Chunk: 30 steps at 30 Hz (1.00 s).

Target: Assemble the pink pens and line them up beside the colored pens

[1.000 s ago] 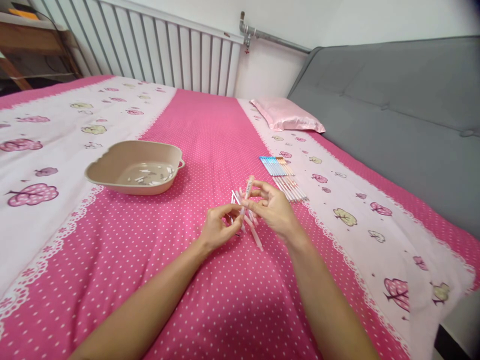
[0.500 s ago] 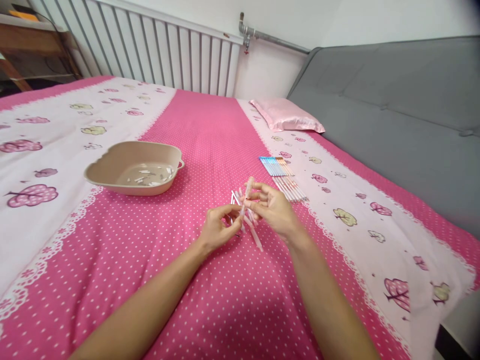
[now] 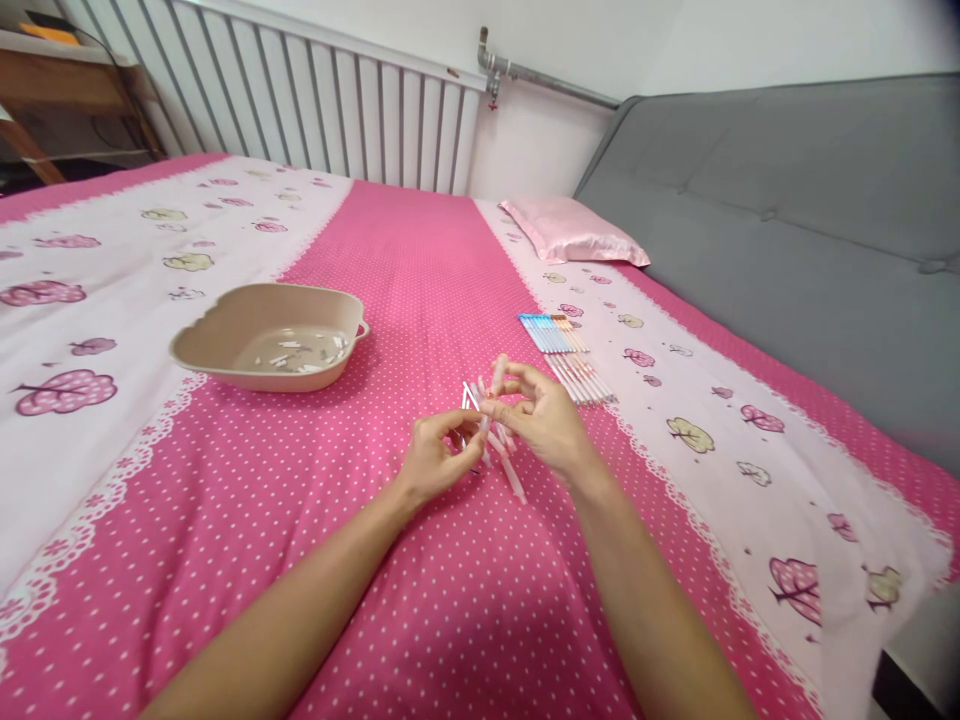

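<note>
Between my two hands is a slim pale pink pen (image 3: 499,371), held at a slant. My left hand (image 3: 441,455) pinches its lower end between thumb and fingers. Higher up, my right hand (image 3: 546,418) closes thumb and fingers around the pen's middle, hiding part of it. Several loose pink and white pen pieces (image 3: 513,477) lie on the bedspread under and between the hands, partly covered by them.
A beige plastic basin (image 3: 262,375) holding small white pieces stands to the left. Right of my hands lie a row of pens with blue and orange ends (image 3: 553,333) and several pale sticks (image 3: 579,378). Farther back are a pink pillow (image 3: 574,230) and a grey headboard (image 3: 780,170).
My right thumb and fingers have shifted slightly to the left and down across the pen, covering more of its middle. My left hand has stayed in place.
</note>
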Available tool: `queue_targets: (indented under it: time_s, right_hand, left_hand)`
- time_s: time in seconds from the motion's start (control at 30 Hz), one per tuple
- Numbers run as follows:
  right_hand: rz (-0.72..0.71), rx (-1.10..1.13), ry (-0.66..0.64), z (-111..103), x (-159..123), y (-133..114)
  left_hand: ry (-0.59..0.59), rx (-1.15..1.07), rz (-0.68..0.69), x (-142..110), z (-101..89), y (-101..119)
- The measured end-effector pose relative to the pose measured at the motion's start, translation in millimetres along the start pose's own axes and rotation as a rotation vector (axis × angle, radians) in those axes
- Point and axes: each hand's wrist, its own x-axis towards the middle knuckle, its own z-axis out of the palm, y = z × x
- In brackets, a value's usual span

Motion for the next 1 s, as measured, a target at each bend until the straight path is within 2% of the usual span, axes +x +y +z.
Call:
queue_targets:
  time_s: [0.13, 0.3, 0.7, 1.0]
  right_hand:
    - [0.062, 0.137, -0.074, -2.9, -2.8, -6.9]
    - [0.084, 0.161, -0.096, -2.0, -2.8, -8.0]
    - [0.06, 0.06, -0.026, -1.1, 1.1, 1.4]
    - [-0.001, -0.109, 0.062, 3.9, 1.1, 0.8]
  left_hand:
    - [-0.011, 0.001, -0.018, -0.5, -0.2, -1.8]
    - [-0.008, 0.018, -0.03, -0.6, 0.4, -5.0]
    - [0.0, -0.004, 0.002, 0.1, -0.4, -0.4]
    - [0.013, 0.016, -0.001, 0.1, 0.4, -1.2]
